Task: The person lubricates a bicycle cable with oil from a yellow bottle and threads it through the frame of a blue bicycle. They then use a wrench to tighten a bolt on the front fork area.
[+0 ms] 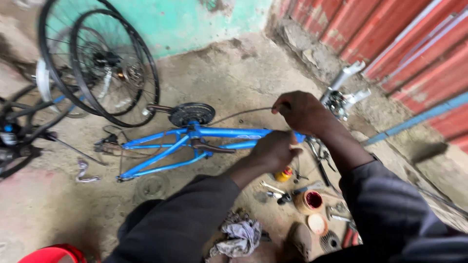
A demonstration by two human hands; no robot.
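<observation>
Concrete floor point(234, 73): left hand point(275, 151) grips blue frame point(229, 132), right hand point(300, 111) pinches cable point(239, 115) (wall close).

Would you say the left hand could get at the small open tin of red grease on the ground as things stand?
Probably yes. The tin of red grease lies open on the ground just below the left hand, nothing covering it, though that hand now rests on the blue bicycle frame.

The person wears a dark long-sleeved top, charcoal grey in colour. The sleeve of the left arm point(195, 214) looks plain and a little loose, with soft folds. The sleeve of the right arm point(390, 209) shows fine ribbed lines. Both hands are bare. One worn brownish shoe point(298, 239) shows below.
</observation>
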